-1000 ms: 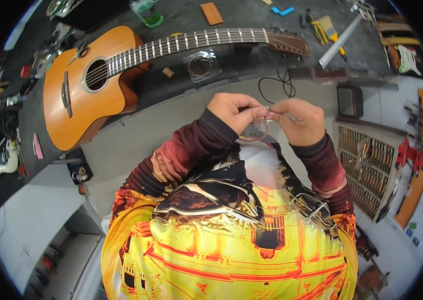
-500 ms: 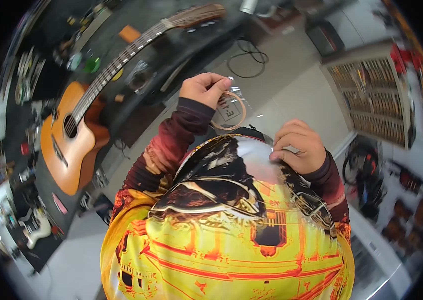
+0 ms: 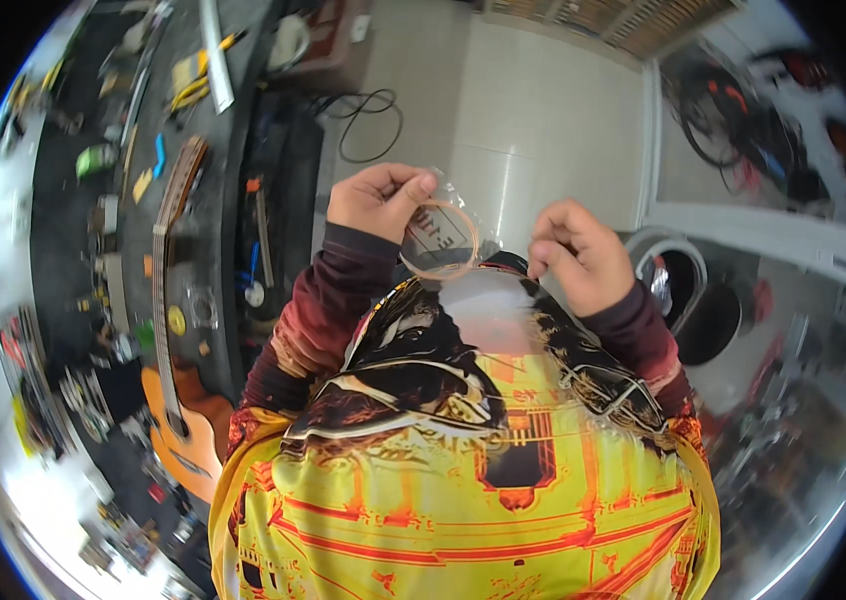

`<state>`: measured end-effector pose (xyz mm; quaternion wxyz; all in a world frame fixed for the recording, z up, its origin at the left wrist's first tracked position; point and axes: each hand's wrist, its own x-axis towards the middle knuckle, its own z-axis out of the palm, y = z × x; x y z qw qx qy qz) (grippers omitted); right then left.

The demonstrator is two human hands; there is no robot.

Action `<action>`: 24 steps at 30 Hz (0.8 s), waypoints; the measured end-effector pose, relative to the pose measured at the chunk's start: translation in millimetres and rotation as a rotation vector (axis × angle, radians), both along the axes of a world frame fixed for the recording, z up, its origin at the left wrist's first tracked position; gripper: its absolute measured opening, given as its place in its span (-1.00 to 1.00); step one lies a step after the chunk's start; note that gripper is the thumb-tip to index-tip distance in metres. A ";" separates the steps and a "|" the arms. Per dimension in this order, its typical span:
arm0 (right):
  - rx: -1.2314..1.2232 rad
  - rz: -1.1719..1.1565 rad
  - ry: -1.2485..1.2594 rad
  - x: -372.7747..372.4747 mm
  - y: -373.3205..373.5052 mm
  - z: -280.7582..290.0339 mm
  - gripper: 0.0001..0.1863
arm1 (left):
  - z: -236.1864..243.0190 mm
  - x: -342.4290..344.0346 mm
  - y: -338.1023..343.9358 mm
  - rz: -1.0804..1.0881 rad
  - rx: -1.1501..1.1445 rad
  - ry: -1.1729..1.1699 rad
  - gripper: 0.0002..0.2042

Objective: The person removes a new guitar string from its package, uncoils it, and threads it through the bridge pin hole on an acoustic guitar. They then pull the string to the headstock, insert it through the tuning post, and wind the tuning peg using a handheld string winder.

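Observation:
My left hand (image 3: 373, 203) pinches a clear plastic packet (image 3: 433, 232) between thumb and forefinger. In the packet lies a copper-coloured coiled guitar string (image 3: 474, 256), its loop hanging in front of my shirt. My right hand (image 3: 588, 265) is up to the right of the packet, apart from it. Its fingers are curled and the thumb meets the forefinger; whatever is between them, if anything, is too small to make out. To the left, an acoustic guitar (image 3: 205, 437) lies on a dark workbench (image 3: 224, 185), partly hidden by my sleeve.
A metal ruler (image 3: 215, 65) and yellow-handled tools lie at the bench's far end. More small tools cover its left side. A black cable (image 3: 400, 130) loops on the pale floor (image 3: 503, 110). At the far right stands a wooden rack (image 3: 603, 25), with a round black seat (image 3: 711, 325) nearer.
My view has swung right, so the guitar and bench appear further left and more upright. The left hand keeps the packet. My right hand has risen, its fingers still curled.

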<state>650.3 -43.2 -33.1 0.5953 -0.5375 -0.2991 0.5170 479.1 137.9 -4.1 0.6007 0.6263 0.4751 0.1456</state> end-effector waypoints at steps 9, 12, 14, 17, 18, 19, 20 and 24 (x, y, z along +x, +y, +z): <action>-0.245 -0.161 -0.444 -23.1 -36.9 34.2 -0.80 | -16.1 37.9 -19.1 -0.368 -0.245 -0.167 -0.81; -0.340 -0.232 -0.377 -33.0 -37.3 41.5 -0.81 | -16.2 49.6 -16.2 -0.517 -0.283 -0.170 -0.79; -0.342 -0.313 -0.425 -42.0 -35.2 41.5 -0.82 | -13.5 56.2 -14.1 -0.576 -0.303 -0.175 -0.79; -0.363 -0.399 -0.448 -54.2 -29.7 36.8 -0.81 | -13.2 64.4 -7.7 -0.700 -0.326 -0.175 -0.77; -0.382 -0.427 -0.447 -56.6 -29.9 37.1 -0.81 | -16.3 68.9 -7.6 -0.755 -0.301 -0.174 -0.76; -0.419 -0.431 -0.420 -58.8 -31.0 37.8 -0.81 | -18.4 73.0 -8.1 -0.808 -0.274 -0.173 -0.74; -0.454 -0.435 -0.390 -60.8 -32.2 38.8 -0.80 | -19.2 76.8 -9.1 -0.836 -0.288 -0.175 -0.74; -0.647 -0.468 -0.419 -60.3 -39.9 44.9 -0.79 | -18.7 87.9 -18.9 -0.846 -0.436 -0.231 -0.74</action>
